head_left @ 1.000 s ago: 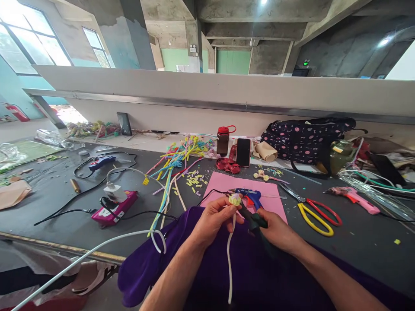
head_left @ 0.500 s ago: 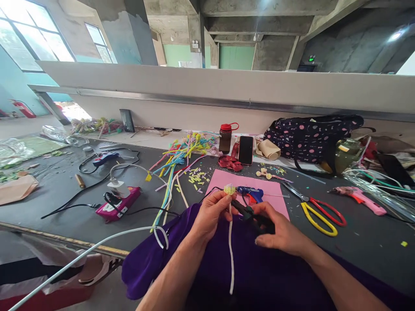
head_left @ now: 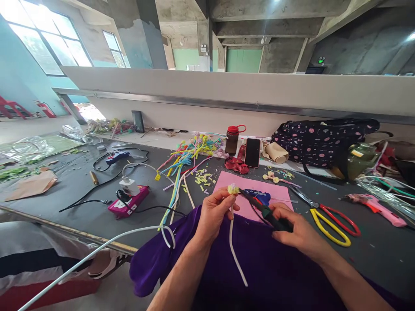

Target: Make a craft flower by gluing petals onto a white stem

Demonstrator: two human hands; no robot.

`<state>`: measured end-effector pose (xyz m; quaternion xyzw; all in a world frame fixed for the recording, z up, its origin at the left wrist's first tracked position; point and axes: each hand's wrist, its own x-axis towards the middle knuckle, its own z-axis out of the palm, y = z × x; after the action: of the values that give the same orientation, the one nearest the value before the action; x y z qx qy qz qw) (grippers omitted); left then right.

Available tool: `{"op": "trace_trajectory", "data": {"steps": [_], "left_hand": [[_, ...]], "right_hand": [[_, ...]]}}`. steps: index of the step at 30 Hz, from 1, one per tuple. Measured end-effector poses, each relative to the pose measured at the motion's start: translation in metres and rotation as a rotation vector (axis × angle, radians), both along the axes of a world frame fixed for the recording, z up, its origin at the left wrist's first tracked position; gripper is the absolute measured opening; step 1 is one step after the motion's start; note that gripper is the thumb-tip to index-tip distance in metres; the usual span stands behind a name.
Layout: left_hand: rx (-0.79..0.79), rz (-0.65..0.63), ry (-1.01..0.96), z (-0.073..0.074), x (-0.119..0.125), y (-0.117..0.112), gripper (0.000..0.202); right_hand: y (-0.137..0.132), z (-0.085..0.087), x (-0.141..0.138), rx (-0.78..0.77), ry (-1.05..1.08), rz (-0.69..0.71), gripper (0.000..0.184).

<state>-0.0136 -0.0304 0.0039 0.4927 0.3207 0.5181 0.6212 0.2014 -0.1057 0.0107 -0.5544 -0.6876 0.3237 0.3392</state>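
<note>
My left hand [head_left: 216, 214] pinches a small fuzzy yellow-and-white flower head [head_left: 233, 189] just beneath its bloom. A long white stem [head_left: 234, 255] hangs from it over the purple cloth on my lap. My right hand [head_left: 293, 224] is wrapped round the thick handle of a slim black tool [head_left: 266, 213]. The tool's narrow end points up and left and reaches the flower's right side; whether it touches I cannot tell. Its exact kind is unclear. Behind the hands, a blue glue gun [head_left: 259, 196] lies on a pink sheet [head_left: 223, 183].
Yellow-and-red-handled scissors [head_left: 330, 233] and a pink glue gun [head_left: 378, 207] lie at right. Fuzzy coloured stems [head_left: 181, 160] and yellow snippets [head_left: 202, 178] are scattered behind. A purple power strip [head_left: 129, 207] with cables sits left. A bottle [head_left: 232, 140] and phone [head_left: 252, 152] stand behind.
My right hand has moved right and slightly down, and the black tool's tip is now beside the flower head rather than below it. The stem's lower end has swung right.
</note>
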Motion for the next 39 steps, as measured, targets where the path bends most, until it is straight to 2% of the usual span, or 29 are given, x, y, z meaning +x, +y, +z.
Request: {"op": "trace_trajectory", "data": {"steps": [6, 12, 22, 39], "left_hand": [[0.021, 0.052, 0.015, 0.0, -0.002, 0.001, 0.019], [0.047, 0.089, 0.029, 0.0, -0.004, 0.003, 0.02], [0.143, 0.175, 0.105, -0.002, -0.004, 0.005, 0.019], [0.282, 0.2, 0.178, -0.006, -0.005, 0.007, 0.011]], "right_hand": [[-0.006, 0.013, 0.013, 0.014, 0.017, 0.028, 0.011], [-0.013, 0.012, 0.013, 0.075, -0.125, 0.098, 0.01], [-0.018, 0.01, 0.007, 0.151, -0.224, 0.026, 0.013], [-0.021, 0.018, 0.0, 0.166, -0.23, -0.024, 0.012]]}}
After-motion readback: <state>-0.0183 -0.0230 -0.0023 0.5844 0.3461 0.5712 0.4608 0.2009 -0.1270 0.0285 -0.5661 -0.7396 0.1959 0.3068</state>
